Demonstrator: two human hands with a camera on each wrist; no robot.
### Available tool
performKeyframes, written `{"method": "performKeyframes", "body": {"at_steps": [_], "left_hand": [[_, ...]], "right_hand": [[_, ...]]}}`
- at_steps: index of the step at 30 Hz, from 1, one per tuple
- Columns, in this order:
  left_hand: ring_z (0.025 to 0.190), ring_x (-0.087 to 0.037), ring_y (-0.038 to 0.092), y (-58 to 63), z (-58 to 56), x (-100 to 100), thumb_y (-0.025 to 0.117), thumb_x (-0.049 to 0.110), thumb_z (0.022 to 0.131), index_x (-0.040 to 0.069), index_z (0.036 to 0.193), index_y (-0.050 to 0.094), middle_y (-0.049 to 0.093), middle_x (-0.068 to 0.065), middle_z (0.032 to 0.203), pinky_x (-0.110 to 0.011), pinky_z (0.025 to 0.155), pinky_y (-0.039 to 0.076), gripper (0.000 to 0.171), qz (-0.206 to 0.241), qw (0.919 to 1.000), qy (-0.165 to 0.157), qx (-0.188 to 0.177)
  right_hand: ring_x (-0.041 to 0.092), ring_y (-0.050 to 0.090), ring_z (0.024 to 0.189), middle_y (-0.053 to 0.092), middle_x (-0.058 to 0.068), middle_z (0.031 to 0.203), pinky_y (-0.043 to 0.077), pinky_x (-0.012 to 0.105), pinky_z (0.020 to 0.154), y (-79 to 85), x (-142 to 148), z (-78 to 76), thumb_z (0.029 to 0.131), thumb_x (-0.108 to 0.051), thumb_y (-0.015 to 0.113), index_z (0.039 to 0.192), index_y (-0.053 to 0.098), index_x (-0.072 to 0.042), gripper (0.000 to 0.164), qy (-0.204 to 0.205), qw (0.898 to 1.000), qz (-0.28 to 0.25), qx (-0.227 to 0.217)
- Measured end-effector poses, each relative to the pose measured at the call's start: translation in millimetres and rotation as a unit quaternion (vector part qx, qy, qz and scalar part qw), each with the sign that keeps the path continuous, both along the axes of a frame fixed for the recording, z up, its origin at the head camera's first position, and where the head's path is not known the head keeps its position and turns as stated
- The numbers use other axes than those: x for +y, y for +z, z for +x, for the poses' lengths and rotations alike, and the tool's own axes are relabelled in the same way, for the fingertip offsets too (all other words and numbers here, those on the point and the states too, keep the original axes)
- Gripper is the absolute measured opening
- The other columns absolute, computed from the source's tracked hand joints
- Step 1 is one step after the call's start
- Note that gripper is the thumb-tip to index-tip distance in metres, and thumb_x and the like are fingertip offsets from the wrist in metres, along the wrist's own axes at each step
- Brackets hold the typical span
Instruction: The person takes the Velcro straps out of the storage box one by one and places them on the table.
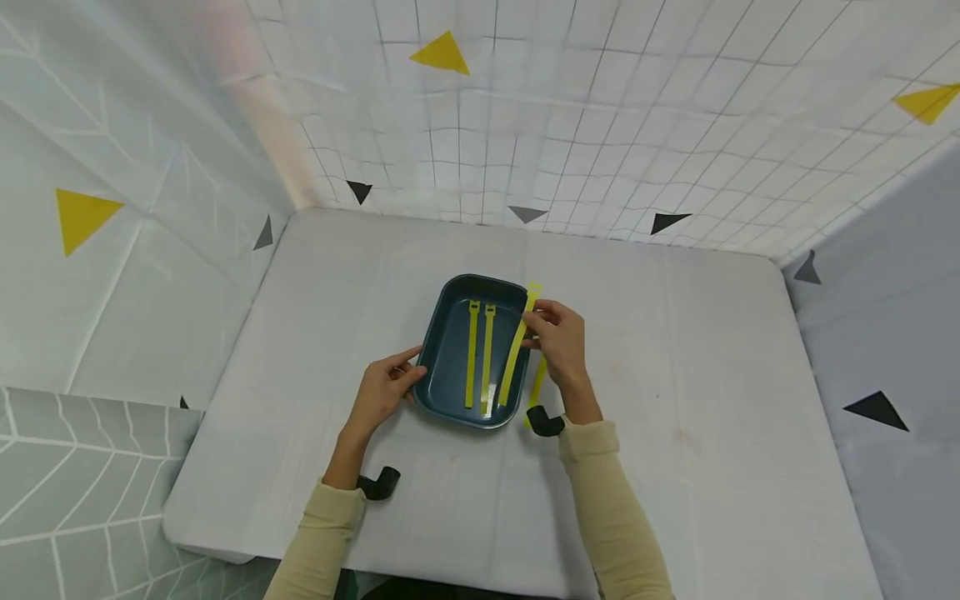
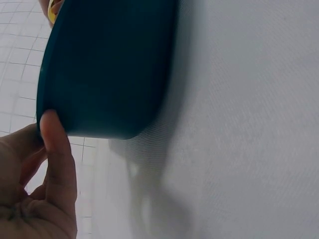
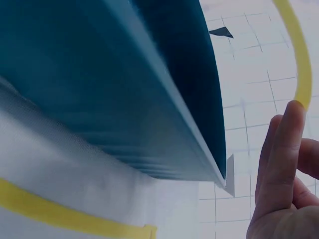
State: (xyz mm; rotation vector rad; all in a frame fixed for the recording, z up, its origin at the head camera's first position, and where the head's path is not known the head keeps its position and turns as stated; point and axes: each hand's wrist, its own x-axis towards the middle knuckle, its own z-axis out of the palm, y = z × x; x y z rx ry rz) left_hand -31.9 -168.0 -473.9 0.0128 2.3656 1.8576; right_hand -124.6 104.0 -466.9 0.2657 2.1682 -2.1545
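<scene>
A dark teal rectangular tray (image 1: 450,408) lies on the table with two yellow slotted-head straps (image 1: 472,358) side by side inside. At its left rim my left hand (image 1: 382,390) pinches the edge with thumb and finger; the left wrist view shows a fingertip (image 2: 52,122) against the tray wall (image 2: 109,74). My right hand (image 1: 561,337) pinches a third yellow strap (image 1: 516,354) by its upper part, over the tray's right side, its lower end reaching down over the tray. Another yellow strap (image 1: 537,382) lies on the table beside the tray, partly hidden by the right hand.
The white-covered table (image 1: 690,375) extends around the tray on all sides. Grid-patterned white sheeting (image 1: 585,125) stands behind it, with hanging sheets left and right bearing triangle markers. A black wrist-camera piece (image 1: 545,422) sticks out from the right sleeve, another (image 1: 381,483) from the left.
</scene>
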Motion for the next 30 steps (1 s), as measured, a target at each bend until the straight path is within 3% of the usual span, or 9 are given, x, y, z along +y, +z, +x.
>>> {"method": "performKeyframes", "body": {"at_steps": [16, 30], "left_hand": [[0.065, -0.056, 0.058, 0.0, 1.2, 0, 0.065, 0.003, 0.096, -0.010, 0.135, 0.054, 0.060, -0.036, 0.092, -0.062, 0.062, 0.054, 0.043, 0.003, 1.0000, -0.001, -0.004], [0.062, -0.047, 0.061, -0.1, 1.7, 1, 0.065, 0.003, 0.096, -0.012, 0.134, 0.054, 0.061, -0.033, 0.091, -0.058, 0.061, 0.056, 0.042, -0.007, 0.9999, -0.002, 0.008]], "right_hand": [[0.019, 0.066, 0.069, 0.065, 0.014, 0.096, 0.060, 0.030, 0.059, -12.5, 20, 9.3, 0.093, -0.011, 0.069, 0.120, 0.065, 0.001, 0.029, -0.027, 0.999, 0.004, -0.026], [0.014, 0.062, 0.061, 0.063, 0.011, 0.091, 0.058, 0.024, 0.055, -26.0, 39, 17.2, 0.094, -0.008, 0.067, 0.123, 0.062, 0.008, 0.033, -0.061, 0.997, -0.004, -0.053]]}}
